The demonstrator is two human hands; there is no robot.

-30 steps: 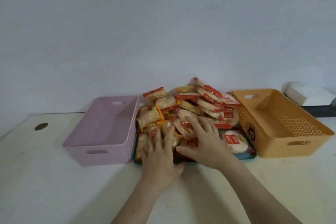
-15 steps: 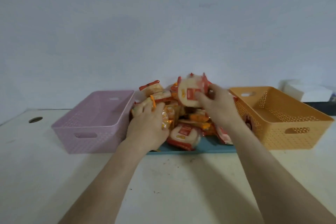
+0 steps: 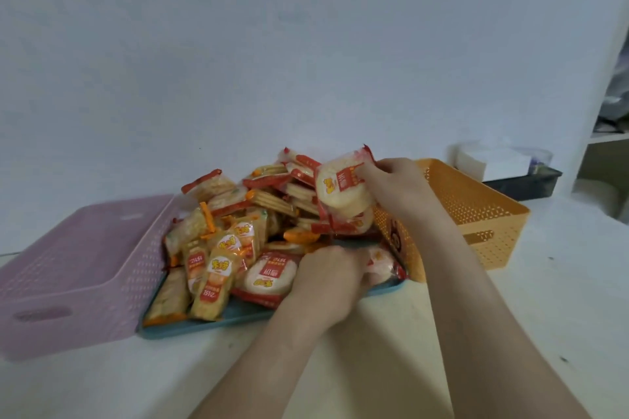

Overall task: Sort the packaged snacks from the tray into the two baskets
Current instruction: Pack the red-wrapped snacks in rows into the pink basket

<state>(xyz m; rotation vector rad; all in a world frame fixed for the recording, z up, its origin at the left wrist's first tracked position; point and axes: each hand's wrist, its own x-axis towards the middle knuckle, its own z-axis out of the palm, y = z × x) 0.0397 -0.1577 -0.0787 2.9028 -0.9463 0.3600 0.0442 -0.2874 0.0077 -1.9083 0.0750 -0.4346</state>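
Head view: our right hand [image 3: 394, 187] is pinching a round red-wrapped snack [image 3: 342, 189] above the heaped blue tray [image 3: 238, 315]. Our left hand [image 3: 326, 277] is closing on another packet [image 3: 383, 264]; pink basket [image 3: 78, 269] and orange basket [image 3: 476, 214] are sitting empty.

- Pink basket [image 3: 78, 269], pale lilac-pink, with a fine perforated dot pattern on its walls.
- Orange basket [image 3: 476, 214], warm yellow-orange, same dotted lattice.
- Tray [image 3: 245, 315] showing a teal-blue rim.
- Round snack pack [image 3: 340, 190] in the right hand's fingers [image 3: 369, 170]: creamy white with a red label and yellow lettering.
- Snack pile [image 3: 238, 231]: red-edged and orange-edged wrappers, pale biscuits inside.
- Table [image 3: 374, 350] off-white, with small dark specks.
- Wall [image 3: 306, 44] plain grey-white.
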